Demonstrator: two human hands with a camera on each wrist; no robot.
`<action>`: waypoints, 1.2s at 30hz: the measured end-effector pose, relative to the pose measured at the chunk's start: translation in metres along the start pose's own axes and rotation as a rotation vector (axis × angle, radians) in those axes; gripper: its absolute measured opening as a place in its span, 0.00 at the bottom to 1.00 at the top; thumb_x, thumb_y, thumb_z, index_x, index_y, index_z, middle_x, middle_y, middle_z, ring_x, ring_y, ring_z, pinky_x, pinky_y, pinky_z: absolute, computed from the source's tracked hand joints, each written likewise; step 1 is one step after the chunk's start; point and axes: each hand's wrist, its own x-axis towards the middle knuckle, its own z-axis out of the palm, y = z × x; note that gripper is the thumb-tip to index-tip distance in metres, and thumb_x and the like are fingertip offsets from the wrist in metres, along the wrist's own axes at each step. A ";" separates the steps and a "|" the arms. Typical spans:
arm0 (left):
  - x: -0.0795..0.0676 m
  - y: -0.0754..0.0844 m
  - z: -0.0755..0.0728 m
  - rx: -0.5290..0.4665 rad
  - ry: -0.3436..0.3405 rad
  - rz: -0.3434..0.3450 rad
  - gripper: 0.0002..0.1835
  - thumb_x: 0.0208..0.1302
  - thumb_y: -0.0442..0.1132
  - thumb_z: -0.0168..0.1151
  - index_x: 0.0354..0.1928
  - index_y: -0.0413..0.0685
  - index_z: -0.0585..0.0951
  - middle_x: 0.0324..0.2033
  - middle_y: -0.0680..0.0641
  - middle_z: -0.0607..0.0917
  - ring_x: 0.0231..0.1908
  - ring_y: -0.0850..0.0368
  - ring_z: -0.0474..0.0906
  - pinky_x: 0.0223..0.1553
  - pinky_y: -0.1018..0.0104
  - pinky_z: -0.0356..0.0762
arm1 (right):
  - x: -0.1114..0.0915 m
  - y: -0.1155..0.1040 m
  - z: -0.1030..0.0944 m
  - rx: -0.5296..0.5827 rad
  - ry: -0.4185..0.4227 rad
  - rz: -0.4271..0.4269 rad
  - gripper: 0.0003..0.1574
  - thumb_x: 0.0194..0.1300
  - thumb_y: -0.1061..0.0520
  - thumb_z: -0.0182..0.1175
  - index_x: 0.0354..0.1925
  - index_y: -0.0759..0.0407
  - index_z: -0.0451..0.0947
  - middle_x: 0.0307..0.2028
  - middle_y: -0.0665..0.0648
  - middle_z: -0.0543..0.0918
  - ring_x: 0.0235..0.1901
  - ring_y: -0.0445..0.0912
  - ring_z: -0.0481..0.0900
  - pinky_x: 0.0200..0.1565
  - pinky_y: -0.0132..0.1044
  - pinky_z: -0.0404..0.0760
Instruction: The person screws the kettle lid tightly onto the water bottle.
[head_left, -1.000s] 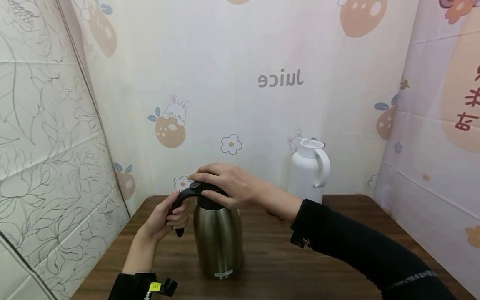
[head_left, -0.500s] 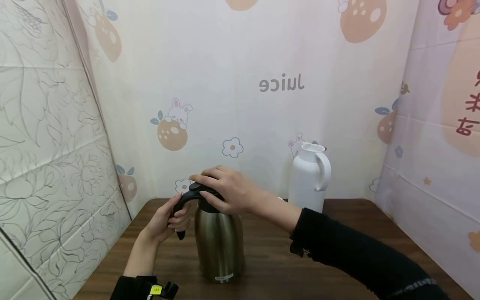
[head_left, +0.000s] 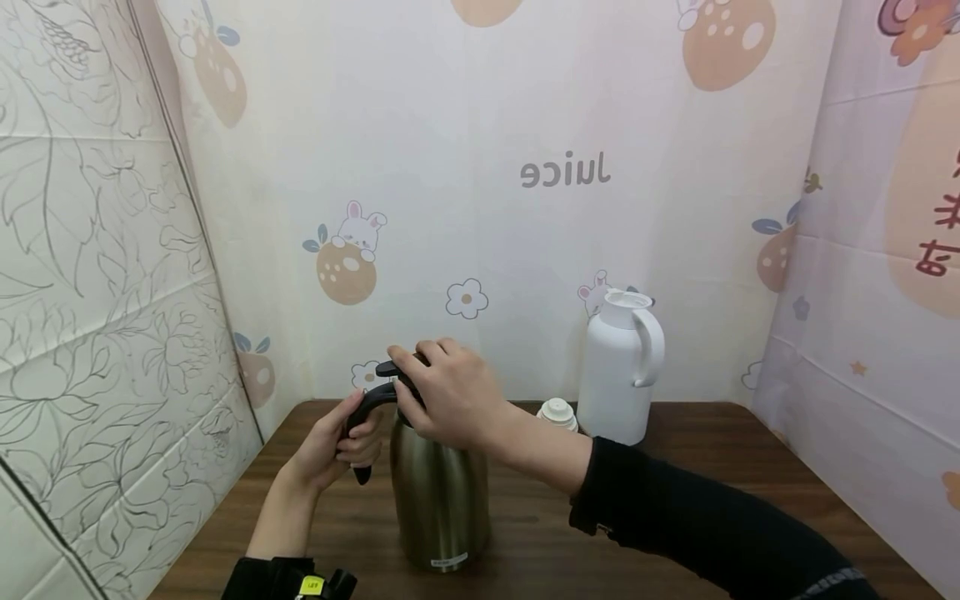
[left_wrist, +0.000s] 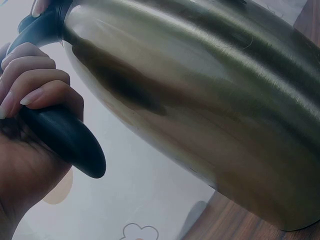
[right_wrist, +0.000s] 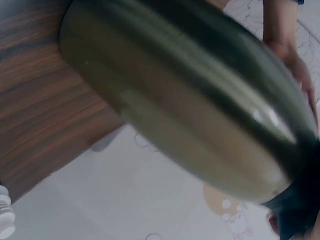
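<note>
A bronze-coloured metal thermos jug (head_left: 441, 508) stands upright on the table with its handle to the left. My left hand (head_left: 326, 446) grips its black handle (left_wrist: 65, 142), fingers wrapped round it in the left wrist view. Over the top, my right hand (head_left: 457, 396) holds the black lid (head_left: 387, 368) with fingers and thumb curled round it. The lid's tab juts out to the left, a little above the handle. Most of the lid is hidden by the right hand. In the right wrist view the jug body (right_wrist: 190, 100) fills the middle.
A white jug (head_left: 617, 371) with its handle to the right stands at the back right of the wooden table (head_left: 600, 542). Next to it is a small white stopper (head_left: 557, 413), partly behind the right forearm. Printed cloth walls (head_left: 480, 208) enclose the table's back and sides.
My right hand has turned on the lid, its fingers now more curled. The lid's tab has come away from the handle's top. The white stopper has come into view behind the forearm.
</note>
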 end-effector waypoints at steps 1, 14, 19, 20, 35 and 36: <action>0.000 0.000 0.000 0.003 0.003 -0.001 0.26 0.82 0.48 0.19 0.25 0.45 0.57 0.14 0.54 0.54 0.10 0.59 0.46 0.12 0.61 0.40 | 0.001 -0.002 0.000 -0.018 0.001 0.012 0.26 0.69 0.46 0.47 0.58 0.53 0.78 0.39 0.57 0.85 0.34 0.51 0.79 0.31 0.41 0.83; -0.001 0.001 0.000 0.019 0.010 -0.001 0.26 0.82 0.49 0.19 0.25 0.45 0.57 0.13 0.54 0.54 0.10 0.59 0.46 0.13 0.59 0.40 | 0.001 0.008 -0.016 0.147 -0.210 0.002 0.32 0.74 0.40 0.46 0.70 0.49 0.67 0.51 0.53 0.80 0.45 0.47 0.76 0.44 0.43 0.82; -0.001 0.001 -0.001 -0.011 -0.009 -0.007 0.26 0.82 0.50 0.19 0.25 0.46 0.56 0.14 0.54 0.54 0.11 0.60 0.46 0.13 0.61 0.40 | 0.000 0.028 -0.010 0.258 -0.203 -0.138 0.32 0.75 0.42 0.47 0.72 0.47 0.64 0.56 0.53 0.79 0.55 0.45 0.74 0.53 0.43 0.79; -0.001 0.000 -0.001 -0.014 -0.010 -0.008 0.26 0.82 0.50 0.19 0.25 0.46 0.56 0.14 0.54 0.54 0.11 0.60 0.47 0.13 0.61 0.40 | 0.000 0.031 -0.008 0.276 -0.188 -0.172 0.32 0.74 0.43 0.48 0.72 0.47 0.64 0.57 0.53 0.78 0.56 0.44 0.73 0.53 0.42 0.79; -0.001 0.000 -0.001 -0.009 -0.015 -0.004 0.26 0.82 0.49 0.19 0.25 0.46 0.57 0.14 0.54 0.54 0.11 0.60 0.46 0.12 0.61 0.40 | -0.002 0.034 0.003 0.324 -0.081 -0.231 0.28 0.73 0.47 0.48 0.68 0.47 0.70 0.53 0.51 0.80 0.55 0.43 0.73 0.52 0.40 0.79; -0.002 0.000 -0.001 -0.008 -0.014 -0.005 0.26 0.82 0.50 0.20 0.25 0.46 0.57 0.14 0.54 0.54 0.11 0.60 0.46 0.12 0.61 0.40 | -0.002 0.033 0.003 0.320 -0.079 -0.225 0.28 0.73 0.47 0.48 0.68 0.47 0.70 0.52 0.51 0.80 0.54 0.42 0.73 0.52 0.40 0.79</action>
